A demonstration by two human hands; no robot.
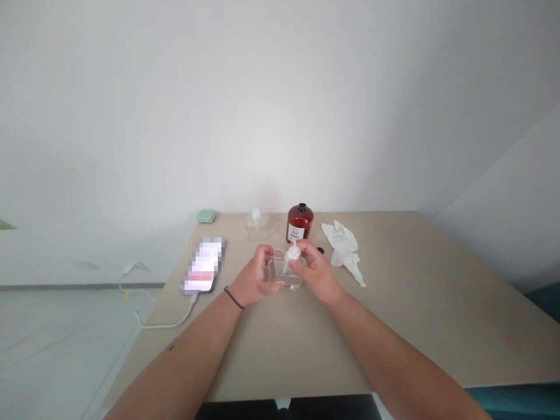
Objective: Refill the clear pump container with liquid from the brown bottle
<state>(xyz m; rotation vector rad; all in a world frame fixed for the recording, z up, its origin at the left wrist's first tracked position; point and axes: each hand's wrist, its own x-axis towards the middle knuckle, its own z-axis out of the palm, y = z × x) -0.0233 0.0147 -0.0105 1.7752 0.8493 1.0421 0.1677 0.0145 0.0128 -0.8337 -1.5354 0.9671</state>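
My left hand (256, 279) grips the left side of a clear, boxy plastic bottle (291, 279) low over the table. On top of it is a white pump head (293, 253), pinched between the fingers of my right hand (315, 269). Whether the pump is seated on the neck, I cannot tell. Just behind stands an amber bottle (300, 220) with a white label and an uncovered neck. A small black cap (321, 251) lies beside my right hand, partly hidden.
At the back stands another clear container (257, 232) with a white top. A crumpled tissue (343, 244) lies to the right. On the left are a lit phone (203, 265) with a white charging cable (170, 325) and a green case (206, 216). A wall borders the table's back.
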